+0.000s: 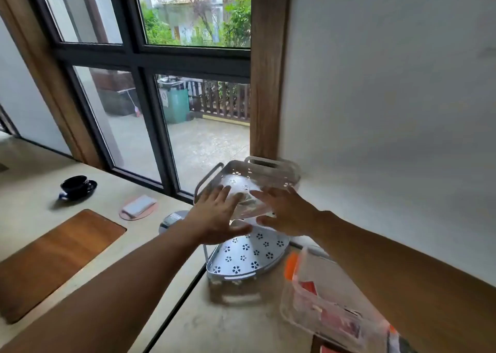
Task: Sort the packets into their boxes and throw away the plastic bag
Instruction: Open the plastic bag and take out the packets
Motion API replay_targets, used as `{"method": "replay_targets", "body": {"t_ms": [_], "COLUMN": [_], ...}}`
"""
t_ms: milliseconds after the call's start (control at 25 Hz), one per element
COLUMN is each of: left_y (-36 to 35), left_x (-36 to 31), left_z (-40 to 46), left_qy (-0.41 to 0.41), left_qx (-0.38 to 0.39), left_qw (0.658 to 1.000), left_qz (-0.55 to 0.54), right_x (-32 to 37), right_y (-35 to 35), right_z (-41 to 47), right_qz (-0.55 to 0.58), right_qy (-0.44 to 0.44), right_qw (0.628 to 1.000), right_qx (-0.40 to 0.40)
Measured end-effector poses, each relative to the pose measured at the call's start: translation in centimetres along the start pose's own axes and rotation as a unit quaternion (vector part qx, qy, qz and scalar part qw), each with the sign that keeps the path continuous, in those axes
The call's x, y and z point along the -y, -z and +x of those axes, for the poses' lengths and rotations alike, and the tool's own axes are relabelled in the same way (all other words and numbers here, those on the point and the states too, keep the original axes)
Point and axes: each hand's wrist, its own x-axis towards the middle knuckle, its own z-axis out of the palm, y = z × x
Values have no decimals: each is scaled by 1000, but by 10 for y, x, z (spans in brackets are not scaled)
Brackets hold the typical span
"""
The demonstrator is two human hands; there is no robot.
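Observation:
A clear plastic box (248, 205) sits over the upper tier of a white two-tier corner rack (209, 178). My left hand (217, 215) and my right hand (284, 213) hold it from both sides, fingers spread over its top and thumbs under its near edge. What it contains is too blurred to make out. The rack's lower tier (249, 256) has flower-shaped holes and holds nothing. At the lower right, a second clear box (316, 307) with an orange latch (291, 268) lies on the counter under my right forearm, with red packets (308, 288) inside. No plastic bag is in view.
The rack stands in the counter's corner between a window and a white wall. To the left are a black cup on a saucer (77, 186), a pink coaster with a white folded cloth (138, 206), a round grey object (171, 219) and a wooden board (53, 258).

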Motion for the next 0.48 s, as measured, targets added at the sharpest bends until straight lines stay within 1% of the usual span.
{"method": "replay_targets", "body": {"t_ms": [120,200,320,480], "left_y": [-13,-14,-2,23], "left_x": [-4,-5,-6,-10], "left_z": [3,5,5,-6], "left_qy": [-11,-19,-34,-33], "left_qx": [-12,-35,-60,-79], "left_qw": [999,999,997,996], "left_qz": [28,28,25,-1], "right_x": [0,2,6,19], "right_y": [-9,-9,-1,23], "right_z": [3,4,4,-10], "right_qz": [13,9,-12,5], "right_qy": [8,4,1,9], "right_qw": [1000,999,996,990], "right_qx": [-24,-43,-86,-141]}}
